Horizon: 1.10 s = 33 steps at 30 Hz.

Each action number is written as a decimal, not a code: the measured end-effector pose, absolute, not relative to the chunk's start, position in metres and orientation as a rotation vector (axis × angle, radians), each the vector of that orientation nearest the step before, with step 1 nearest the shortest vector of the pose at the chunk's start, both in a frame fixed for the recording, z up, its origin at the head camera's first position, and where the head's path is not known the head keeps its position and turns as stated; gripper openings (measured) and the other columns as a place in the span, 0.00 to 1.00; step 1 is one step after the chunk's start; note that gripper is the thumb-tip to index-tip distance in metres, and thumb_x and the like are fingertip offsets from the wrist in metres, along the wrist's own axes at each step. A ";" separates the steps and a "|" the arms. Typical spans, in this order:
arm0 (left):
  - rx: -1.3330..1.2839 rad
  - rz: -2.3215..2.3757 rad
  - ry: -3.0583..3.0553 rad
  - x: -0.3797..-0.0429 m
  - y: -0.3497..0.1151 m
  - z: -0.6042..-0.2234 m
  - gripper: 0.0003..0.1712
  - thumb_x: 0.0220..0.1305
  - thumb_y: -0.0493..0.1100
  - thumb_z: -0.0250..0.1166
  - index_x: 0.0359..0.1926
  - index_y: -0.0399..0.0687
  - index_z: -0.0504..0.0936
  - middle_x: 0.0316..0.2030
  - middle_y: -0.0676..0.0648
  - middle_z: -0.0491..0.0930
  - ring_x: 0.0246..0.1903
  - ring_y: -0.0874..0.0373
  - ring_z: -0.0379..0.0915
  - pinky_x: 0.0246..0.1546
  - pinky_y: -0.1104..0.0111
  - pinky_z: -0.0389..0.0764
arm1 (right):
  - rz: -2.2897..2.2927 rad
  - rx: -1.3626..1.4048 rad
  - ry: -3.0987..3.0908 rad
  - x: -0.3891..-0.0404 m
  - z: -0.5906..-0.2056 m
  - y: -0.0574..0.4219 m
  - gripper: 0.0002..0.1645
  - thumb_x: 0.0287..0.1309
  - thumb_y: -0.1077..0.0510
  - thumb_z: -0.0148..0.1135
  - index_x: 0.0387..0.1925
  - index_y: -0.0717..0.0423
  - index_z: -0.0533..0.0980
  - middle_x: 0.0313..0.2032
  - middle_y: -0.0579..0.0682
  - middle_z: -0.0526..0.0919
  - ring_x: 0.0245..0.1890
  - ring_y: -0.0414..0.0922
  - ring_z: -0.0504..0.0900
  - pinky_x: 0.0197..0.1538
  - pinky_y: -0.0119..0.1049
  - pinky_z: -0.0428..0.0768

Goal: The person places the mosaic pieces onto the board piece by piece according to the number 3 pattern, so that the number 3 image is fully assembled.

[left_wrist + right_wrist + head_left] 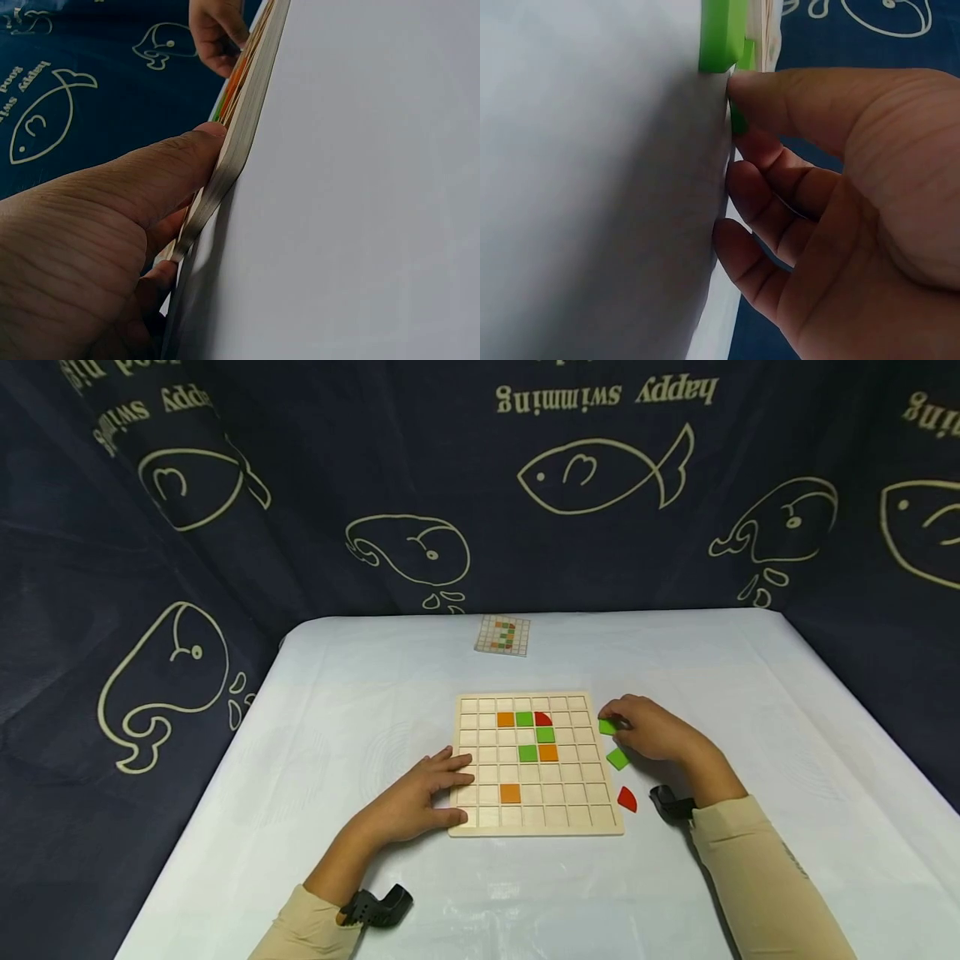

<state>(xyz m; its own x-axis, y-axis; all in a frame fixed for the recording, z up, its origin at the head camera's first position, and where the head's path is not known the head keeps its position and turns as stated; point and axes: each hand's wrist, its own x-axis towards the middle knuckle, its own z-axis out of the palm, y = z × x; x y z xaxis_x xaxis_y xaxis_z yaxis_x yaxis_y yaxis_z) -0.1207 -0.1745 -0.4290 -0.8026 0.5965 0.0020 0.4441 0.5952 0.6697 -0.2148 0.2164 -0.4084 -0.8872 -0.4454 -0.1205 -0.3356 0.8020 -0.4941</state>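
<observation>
A wooden grid board point(566, 774) lies flat on the table with orange, green and red tiles in some of its squares. My left hand point(420, 797) rests on the board's left edge, its fingers spread and extended over the rim. Beyond the board's right side, my right hand point(651, 728) has its thumb and index finger about a green square tile point(607, 727) and pinches it at the table surface. Nearer me lie a second green square tile point(618, 759) and a red quarter-round tile point(627, 799). In the right wrist view, the thumb partly hides the pinched tile.
A small pattern card point(502, 636) showing a grid with coloured shapes lies near the far edge of the white table point(360, 685). Dark blue cloth point(300, 460) with fish and whale drawings hangs behind and to the sides.
</observation>
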 end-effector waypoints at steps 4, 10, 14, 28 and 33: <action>0.859 0.995 2.600 -0.121 -0.175 -0.430 0.31 0.60 0.47 0.72 0.62 0.41 0.78 0.71 0.48 0.65 0.75 0.47 0.43 0.73 0.48 0.44 | -0.686 -0.599 2.758 -0.215 -0.409 0.216 0.19 0.57 0.71 0.63 0.52 0.64 0.79 0.48 0.58 0.80 0.49 0.54 0.75 0.58 0.56 0.74; 0.852 0.995 2.600 -0.121 -0.174 -0.428 0.30 0.61 0.47 0.72 0.62 0.41 0.79 0.71 0.47 0.65 0.75 0.47 0.43 0.73 0.48 0.44 | -0.670 -0.582 2.758 -0.216 -0.408 0.216 0.19 0.58 0.72 0.60 0.52 0.64 0.79 0.48 0.59 0.80 0.50 0.55 0.75 0.58 0.57 0.73; 0.851 1.000 2.597 -0.121 -0.174 -0.428 0.31 0.61 0.47 0.72 0.62 0.41 0.78 0.71 0.47 0.65 0.75 0.47 0.43 0.73 0.47 0.44 | -0.678 -0.576 2.756 -0.215 -0.408 0.216 0.19 0.58 0.72 0.60 0.52 0.64 0.79 0.48 0.59 0.80 0.50 0.55 0.75 0.58 0.57 0.73; 0.851 1.009 2.597 -0.119 -0.174 -0.428 0.31 0.61 0.48 0.72 0.63 0.41 0.78 0.71 0.47 0.65 0.75 0.47 0.43 0.73 0.47 0.44 | -0.659 -0.565 2.765 -0.214 -0.407 0.214 0.19 0.57 0.73 0.60 0.51 0.64 0.79 0.48 0.59 0.80 0.50 0.55 0.75 0.58 0.56 0.73; 0.852 1.012 2.598 -0.119 -0.174 -0.428 0.31 0.61 0.48 0.72 0.62 0.41 0.78 0.71 0.47 0.65 0.75 0.46 0.44 0.73 0.47 0.44 | -0.657 -0.543 2.766 -0.214 -0.407 0.213 0.19 0.57 0.73 0.59 0.51 0.64 0.79 0.49 0.60 0.80 0.50 0.56 0.74 0.59 0.57 0.73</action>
<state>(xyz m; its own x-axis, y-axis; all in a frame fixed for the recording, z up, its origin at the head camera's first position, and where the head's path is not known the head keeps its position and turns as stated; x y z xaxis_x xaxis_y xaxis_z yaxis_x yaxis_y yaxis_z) -0.1190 -0.1745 -0.4276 -0.8059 0.5921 0.0006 0.4366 0.5937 0.6760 -0.2141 0.2134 -0.4073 -0.9004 -0.4085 -0.1498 -0.2974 0.8292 -0.4733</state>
